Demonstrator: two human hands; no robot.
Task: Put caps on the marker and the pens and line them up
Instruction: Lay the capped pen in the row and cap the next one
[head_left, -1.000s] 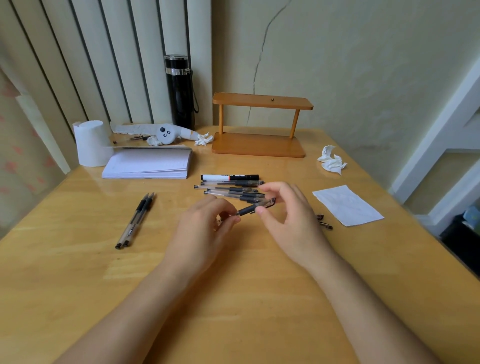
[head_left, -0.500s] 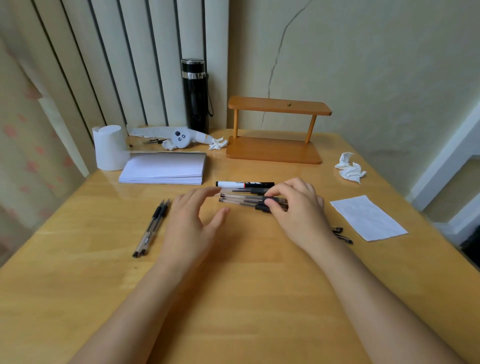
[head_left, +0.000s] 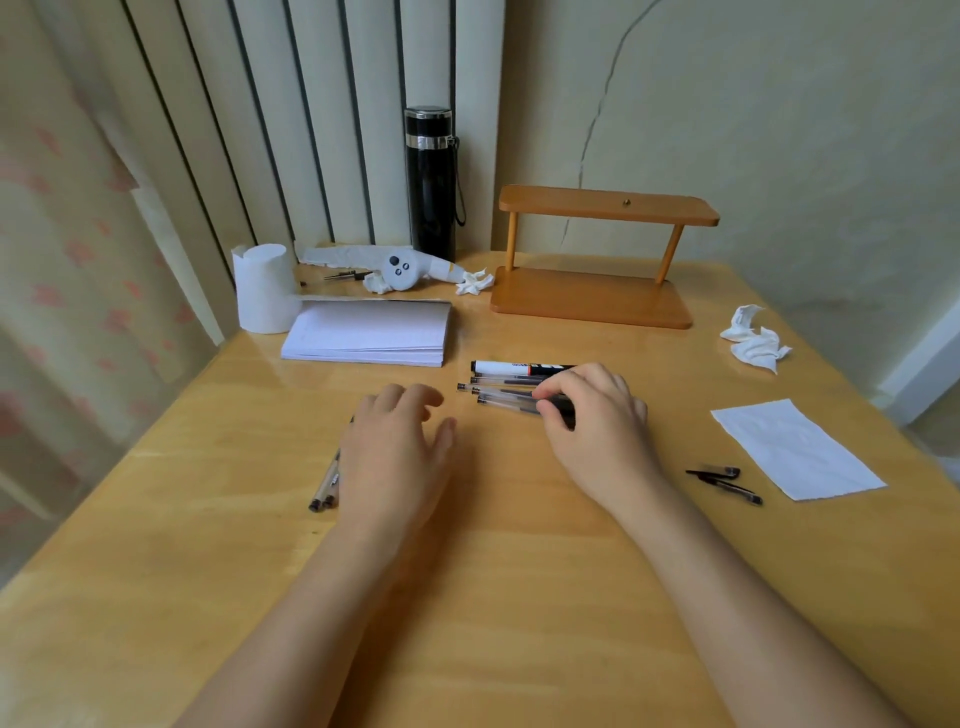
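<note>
A white and black marker (head_left: 511, 368) lies at the far end of a row of clear capped pens (head_left: 498, 397) in the middle of the wooden table (head_left: 519, 571). My right hand (head_left: 592, 415) rests on the right end of that row, fingers pinched on the nearest pen. My left hand (head_left: 397, 441) hovers open, palm down, to the left of the row and partly covers two uncapped pens (head_left: 326, 486) lying side by side. Two loose black caps (head_left: 724, 480) lie to the right of my right wrist.
A stack of white paper (head_left: 369, 335), a paper roll (head_left: 262, 288), a black flask (head_left: 430, 182) and a wooden shelf (head_left: 597, 260) stand at the back. A crumpled tissue (head_left: 753, 338) and a flat white sheet (head_left: 795, 447) lie at the right.
One second ago both hands held a pen above the table. My right hand has since laid it at the near side of the row, and my left hand has let go and drifted left.
</note>
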